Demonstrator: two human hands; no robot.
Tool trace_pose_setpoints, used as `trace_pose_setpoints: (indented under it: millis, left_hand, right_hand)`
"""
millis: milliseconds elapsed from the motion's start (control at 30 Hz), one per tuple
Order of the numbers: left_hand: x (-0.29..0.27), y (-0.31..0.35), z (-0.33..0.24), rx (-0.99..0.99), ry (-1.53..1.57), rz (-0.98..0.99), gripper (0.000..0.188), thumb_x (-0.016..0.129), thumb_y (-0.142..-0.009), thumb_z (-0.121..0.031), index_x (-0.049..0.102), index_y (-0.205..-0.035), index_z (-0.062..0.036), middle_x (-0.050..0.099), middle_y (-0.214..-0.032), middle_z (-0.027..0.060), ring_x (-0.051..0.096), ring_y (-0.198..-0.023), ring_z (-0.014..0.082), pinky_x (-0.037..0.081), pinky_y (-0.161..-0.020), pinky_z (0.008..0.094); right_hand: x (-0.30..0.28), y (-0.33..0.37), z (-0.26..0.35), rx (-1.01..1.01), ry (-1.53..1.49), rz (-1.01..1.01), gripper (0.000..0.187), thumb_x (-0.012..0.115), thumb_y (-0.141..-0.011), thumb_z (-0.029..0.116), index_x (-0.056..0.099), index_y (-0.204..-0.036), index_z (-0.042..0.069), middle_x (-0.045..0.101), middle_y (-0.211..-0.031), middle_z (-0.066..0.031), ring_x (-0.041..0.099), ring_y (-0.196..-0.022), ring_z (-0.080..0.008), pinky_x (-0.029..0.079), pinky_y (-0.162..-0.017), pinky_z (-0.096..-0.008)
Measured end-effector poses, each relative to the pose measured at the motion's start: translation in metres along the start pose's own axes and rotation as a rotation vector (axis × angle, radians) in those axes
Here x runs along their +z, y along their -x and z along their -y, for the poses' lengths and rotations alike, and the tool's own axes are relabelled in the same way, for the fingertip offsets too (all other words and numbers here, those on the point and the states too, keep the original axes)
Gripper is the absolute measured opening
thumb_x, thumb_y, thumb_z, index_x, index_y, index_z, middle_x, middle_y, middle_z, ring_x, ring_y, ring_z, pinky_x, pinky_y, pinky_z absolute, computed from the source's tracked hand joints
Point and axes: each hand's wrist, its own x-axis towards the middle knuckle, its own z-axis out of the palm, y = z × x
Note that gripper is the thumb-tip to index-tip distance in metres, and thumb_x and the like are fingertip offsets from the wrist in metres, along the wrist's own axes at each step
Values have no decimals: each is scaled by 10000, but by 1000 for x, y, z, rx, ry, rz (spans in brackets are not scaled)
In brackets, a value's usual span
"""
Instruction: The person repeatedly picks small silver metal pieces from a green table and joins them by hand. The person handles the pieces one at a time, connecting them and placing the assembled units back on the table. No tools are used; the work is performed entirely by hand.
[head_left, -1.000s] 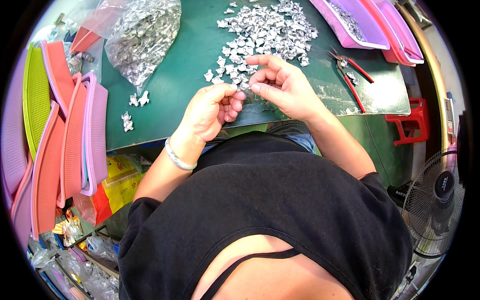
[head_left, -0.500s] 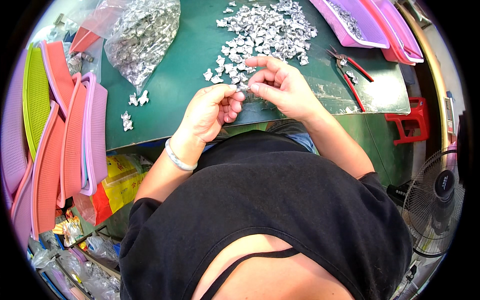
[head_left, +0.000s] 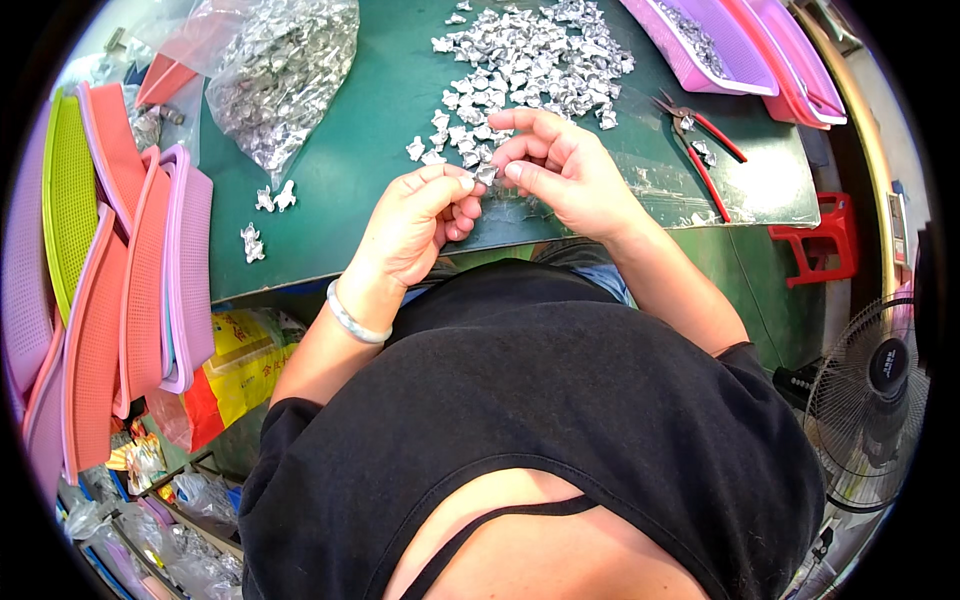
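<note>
A small silver metal casting (head_left: 486,174) sits between my two hands, just above the near edge of the green table. My left hand (head_left: 425,215) pinches it between thumb and forefinger, the other fingers curled under. From the other side, the thumb and a bent finger of my right hand (head_left: 560,175) close at its edge, while the forefinger reaches out above. Right beyond my fingertips spreads a loose heap of similar silver castings (head_left: 535,65). Several figure-shaped castings (head_left: 253,243) lie apart on the left.
A clear plastic bag (head_left: 285,80) full of castings rests at the back left. Stacked plastic baskets (head_left: 140,250) line the left side. Red-handled pliers (head_left: 705,155) lie on the right, below purple and red baskets (head_left: 720,60). A red stool (head_left: 820,240) and fan (head_left: 880,400) stand at right.
The casting has been turned and now shows a broader face between my fingers. My left hand has shifted slightly left, and the fingertips of the two hands are a little farther apart.
</note>
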Motion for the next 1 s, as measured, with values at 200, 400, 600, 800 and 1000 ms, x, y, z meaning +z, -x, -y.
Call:
trace_pose_setpoints:
  millis: [200, 400, 600, 800, 1000]
  left_hand:
    - [-10, 2, 2, 83, 180, -8, 80, 502, -806, -73, 549, -807, -9, 607, -823, 132, 598, -681, 197, 487, -608, 276]
    - [-32, 0, 7, 140, 344, 86, 68, 478, -779, -35, 536, -767, -1, 608, -877, 169, 631, -746, 267, 536, -682, 351]
    - [-20, 5, 1, 108, 322, -10, 65, 482, -765, -10, 521, -817, -14, 579, -833, 127, 596, -644, 209, 511, -585, 283]
    - [-15, 3, 0, 53, 130, -25, 78, 519, -797, -51, 539, -867, -25, 571, -743, 64, 537, -575, 123, 428, -499, 216]
    - [-8, 2, 1, 57, -76, -91, 141, 537, -824, -113, 551, -929, -20, 550, -715, 27, 477, -550, 77, 359, -457, 178]
  right_hand:
    - [0, -4, -5, -94, 190, -50, 374, 510, -808, -19, 457, -1176, 20, 583, -849, -41, 534, -787, -86, 431, -716, -224]
    - [7, -12, -13, -227, 737, -109, 415, 557, -740, -14, 479, -1144, 43, 588, -892, -104, 571, -825, -227, 455, -734, -307]
    - [9, -19, -20, -371, 984, -100, 431, 584, -721, 2, 498, -1136, 83, 572, -873, -80, 548, -833, -246, 451, -725, -337]
    - [4, -19, -22, -373, 873, -126, 399, 582, -715, -28, 533, -1097, 77, 545, -787, -68, 538, -701, -203, 448, -633, -293]
    - [2, -14, -14, -179, 613, -82, 365, 569, -755, -35, 523, -1106, 53, 517, -716, 0, 461, -609, -63, 396, -575, -204]
